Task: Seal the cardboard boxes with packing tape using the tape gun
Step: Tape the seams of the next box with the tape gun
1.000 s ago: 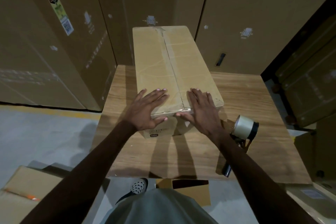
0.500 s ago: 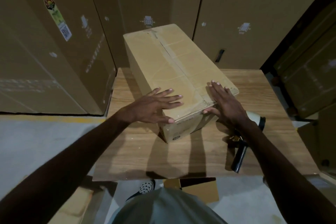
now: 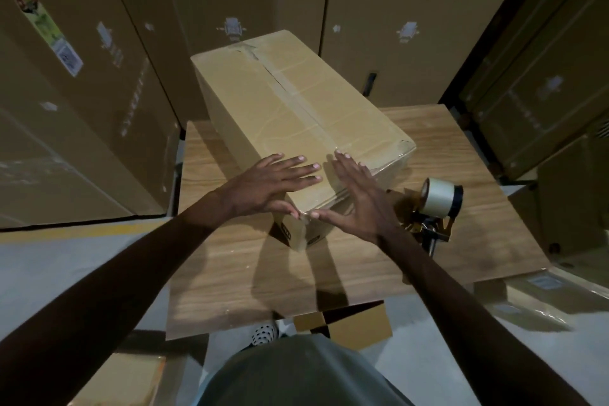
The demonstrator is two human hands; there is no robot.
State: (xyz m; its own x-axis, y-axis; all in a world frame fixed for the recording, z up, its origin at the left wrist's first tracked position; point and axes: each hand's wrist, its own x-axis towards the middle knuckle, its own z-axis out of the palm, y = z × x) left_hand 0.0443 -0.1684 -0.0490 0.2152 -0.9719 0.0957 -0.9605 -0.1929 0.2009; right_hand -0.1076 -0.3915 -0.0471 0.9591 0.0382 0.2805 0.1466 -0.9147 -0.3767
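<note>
Turned further clockwise since earlier, one taped brown cardboard box (image 3: 296, 128) on light wooden table (image 3: 478, 241), near corner toward viewer. Two flat, open hands: left hand (image 3: 263, 189) and right hand (image 3: 357, 199) pressing its near end, gripping nothing. One black tape gun with clear roll (image 3: 438, 204) lying just right, bare tabletop around.

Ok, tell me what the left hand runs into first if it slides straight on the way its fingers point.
Probably the right hand: the left hand lies flat on the cardboard box, fingers aimed across the taped seam toward it. Only a narrow gap shows between them.
</note>
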